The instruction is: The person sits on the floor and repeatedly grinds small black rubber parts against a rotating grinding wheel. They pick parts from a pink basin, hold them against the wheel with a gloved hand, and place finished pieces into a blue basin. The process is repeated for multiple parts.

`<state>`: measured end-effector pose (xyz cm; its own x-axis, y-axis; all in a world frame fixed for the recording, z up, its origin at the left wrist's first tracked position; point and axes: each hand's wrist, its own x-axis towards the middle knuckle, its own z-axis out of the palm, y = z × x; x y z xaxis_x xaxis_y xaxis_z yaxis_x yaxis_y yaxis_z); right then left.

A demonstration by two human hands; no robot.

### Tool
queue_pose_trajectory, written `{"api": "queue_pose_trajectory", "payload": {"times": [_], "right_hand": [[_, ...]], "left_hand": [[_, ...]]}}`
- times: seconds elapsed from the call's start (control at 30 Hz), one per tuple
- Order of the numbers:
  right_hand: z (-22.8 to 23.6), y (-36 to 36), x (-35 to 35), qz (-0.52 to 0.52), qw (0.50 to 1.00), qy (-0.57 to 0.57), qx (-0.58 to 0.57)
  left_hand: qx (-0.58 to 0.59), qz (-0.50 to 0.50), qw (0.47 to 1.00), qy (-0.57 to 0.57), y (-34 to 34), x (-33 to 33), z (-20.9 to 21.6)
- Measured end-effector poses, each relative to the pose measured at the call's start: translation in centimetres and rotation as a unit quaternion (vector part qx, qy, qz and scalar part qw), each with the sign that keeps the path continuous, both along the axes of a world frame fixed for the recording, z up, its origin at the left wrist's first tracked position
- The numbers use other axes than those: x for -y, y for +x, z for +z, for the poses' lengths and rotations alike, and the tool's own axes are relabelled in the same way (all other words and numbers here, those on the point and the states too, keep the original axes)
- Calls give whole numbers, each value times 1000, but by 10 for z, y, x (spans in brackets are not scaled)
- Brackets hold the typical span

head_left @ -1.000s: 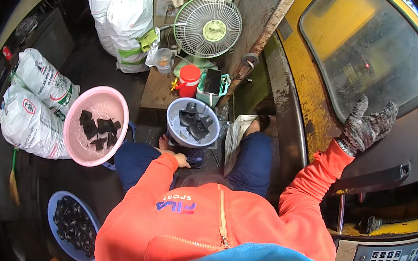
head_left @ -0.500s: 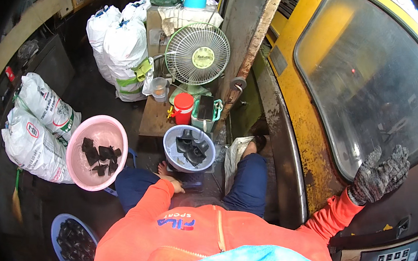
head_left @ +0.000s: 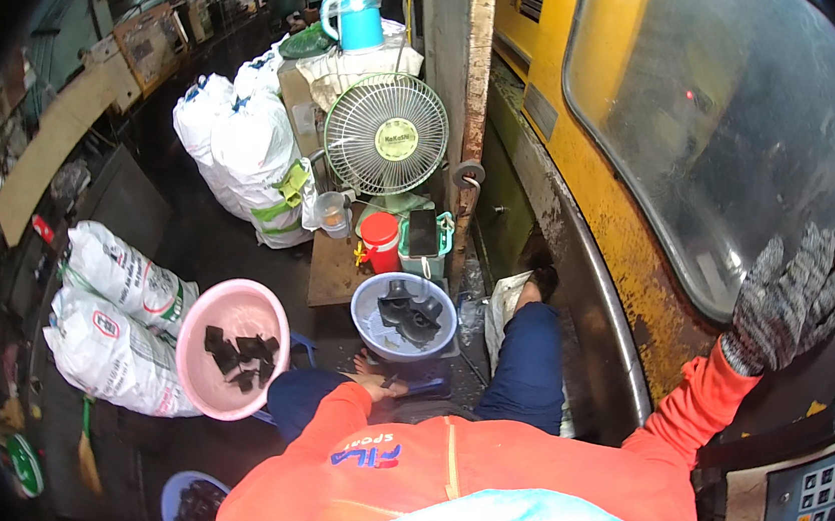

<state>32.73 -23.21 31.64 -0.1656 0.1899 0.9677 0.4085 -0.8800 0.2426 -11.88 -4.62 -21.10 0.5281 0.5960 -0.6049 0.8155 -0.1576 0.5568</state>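
My right hand point(head_left: 785, 304), in a grey knitted glove, is raised at the lower right corner of the yellow machine's window point(head_left: 726, 140). Its fingers are stretched out and hold nothing; whether the palm touches the door I cannot tell. Bare, my left hand point(head_left: 380, 388) is low by my left leg, its fingers too small and partly hidden to read. Just beyond it stands a pale blue basin point(head_left: 363, 326) with black moulded pieces point(head_left: 408, 312). To the left, a pink basin point(head_left: 209, 391) holds several dark scraps point(head_left: 241, 352).
A green fan point(head_left: 386, 137), a red jug point(head_left: 380, 241) and a teal basket point(head_left: 424, 261) stand ahead. White sacks point(head_left: 122, 358) lie at left, with more sacks point(head_left: 246, 159) behind. Another basin point(head_left: 176, 489) of black pieces sits at lower left. A keypad panel point(head_left: 816, 510) is at lower right.
The view has shifted, so the basins, sacks and fan appear lower and mostly further right. My right hand stays by the window's corner, fingers still spread. My left hand stays low by my leg.
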Motion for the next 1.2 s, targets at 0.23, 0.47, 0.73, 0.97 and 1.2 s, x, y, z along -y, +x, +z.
{"api": "queue_pose_trajectory", "payload": {"times": [0.23,0.47,0.73,0.97,1.2], "right_hand": [[-4,10,1,10,1000,-21,-14],[-6,14,3,77,996,-43,-8],[-4,15,3,121,990,-65,-18],[-6,14,2,131,989,-66,-19],[-9,12,2,138,988,-67,-19]], "left_hand": [[42,18,998,-39,-1,-1,-17],[109,24,991,-80,-10,-10,-59],[132,23,986,-104,-17,-10,-72],[154,15,983,-101,-19,-14,-88],[148,30,981,-121,-17,-11,-81]]}}
